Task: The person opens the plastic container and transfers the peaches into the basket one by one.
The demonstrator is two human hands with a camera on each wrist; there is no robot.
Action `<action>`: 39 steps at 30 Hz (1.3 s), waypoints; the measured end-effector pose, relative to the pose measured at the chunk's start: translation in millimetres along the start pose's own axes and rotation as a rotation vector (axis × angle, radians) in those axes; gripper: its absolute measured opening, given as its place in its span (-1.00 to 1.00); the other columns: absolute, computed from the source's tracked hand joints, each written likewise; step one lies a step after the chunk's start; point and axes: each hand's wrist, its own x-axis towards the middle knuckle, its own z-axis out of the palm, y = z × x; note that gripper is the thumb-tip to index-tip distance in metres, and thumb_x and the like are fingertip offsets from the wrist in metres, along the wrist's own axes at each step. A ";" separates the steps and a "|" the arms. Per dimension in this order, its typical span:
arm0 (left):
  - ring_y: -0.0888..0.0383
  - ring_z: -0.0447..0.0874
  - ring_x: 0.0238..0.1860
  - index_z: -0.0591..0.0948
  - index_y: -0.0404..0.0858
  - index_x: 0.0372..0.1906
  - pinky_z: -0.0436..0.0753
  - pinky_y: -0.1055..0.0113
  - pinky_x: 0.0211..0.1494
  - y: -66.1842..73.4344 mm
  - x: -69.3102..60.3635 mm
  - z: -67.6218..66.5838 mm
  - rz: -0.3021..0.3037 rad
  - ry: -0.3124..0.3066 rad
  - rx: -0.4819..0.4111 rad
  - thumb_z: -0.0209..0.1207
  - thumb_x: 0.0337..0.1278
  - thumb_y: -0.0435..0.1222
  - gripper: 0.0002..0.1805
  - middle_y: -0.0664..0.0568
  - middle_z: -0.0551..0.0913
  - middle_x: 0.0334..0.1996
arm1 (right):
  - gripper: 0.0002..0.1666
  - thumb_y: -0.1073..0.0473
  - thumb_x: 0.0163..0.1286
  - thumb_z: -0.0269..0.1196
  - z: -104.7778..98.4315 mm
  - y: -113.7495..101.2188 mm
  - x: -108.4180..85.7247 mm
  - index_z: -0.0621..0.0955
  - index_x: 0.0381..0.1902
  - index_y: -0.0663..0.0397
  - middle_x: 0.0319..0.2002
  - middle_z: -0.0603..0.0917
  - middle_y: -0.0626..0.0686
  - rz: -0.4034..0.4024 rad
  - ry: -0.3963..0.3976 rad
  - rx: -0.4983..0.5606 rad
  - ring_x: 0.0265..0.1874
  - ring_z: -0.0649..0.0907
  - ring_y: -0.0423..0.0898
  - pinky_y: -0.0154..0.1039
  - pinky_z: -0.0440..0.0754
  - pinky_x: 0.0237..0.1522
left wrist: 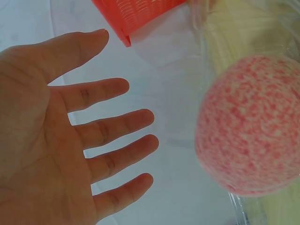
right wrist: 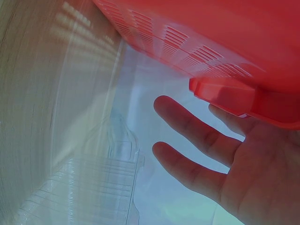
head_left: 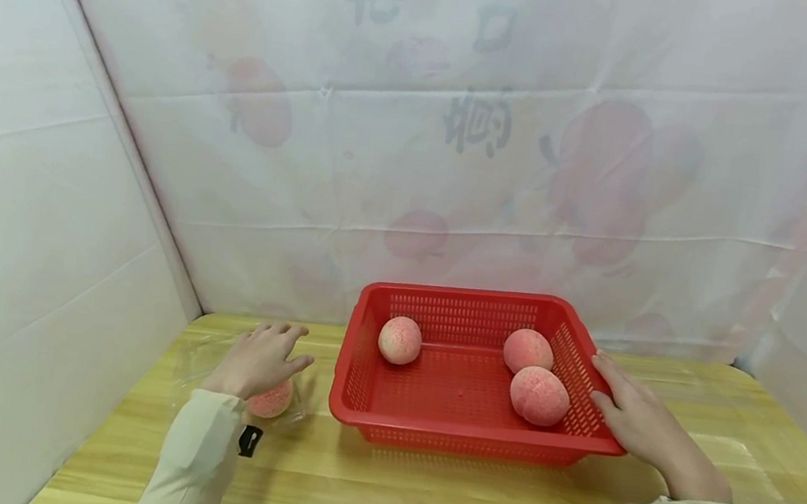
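My left hand (head_left: 260, 360) hovers over a pink peach (head_left: 270, 400) at the left, fingers spread and holding nothing. In the left wrist view that peach (left wrist: 251, 126) lies beyond the fingertips, apart from them, in a clear plastic tray (left wrist: 236, 206). A red plastic basket (head_left: 453, 429) stands in the middle of the table. One peach (head_left: 400, 341) sits at its left, and two peaches, one (head_left: 529, 351) behind the other (head_left: 539, 396), touch at its right. My right hand (head_left: 636, 415) grips the basket's right rim; the right wrist view shows outer fingers (right wrist: 187, 124) extended below it.
Another clear plastic tray (right wrist: 101, 187) lies on the table to the right of the basket. A printed white curtain (head_left: 385, 157) hangs close behind the wooden table (head_left: 419, 498), with white sheeting (head_left: 25, 197) at the left side.
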 end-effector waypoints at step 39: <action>-0.22 0.57 0.06 0.65 -0.36 0.11 0.55 -0.17 0.14 -25.7 -13.9 17.5 -0.026 0.019 -0.059 0.21 0.39 -0.21 -0.64 -0.24 0.61 0.01 | -0.36 0.35 0.44 0.19 1.1 4.1 1.5 0.31 0.37 0.61 0.34 0.29 0.61 -0.018 0.022 0.011 0.16 0.46 0.48 0.36 0.51 0.03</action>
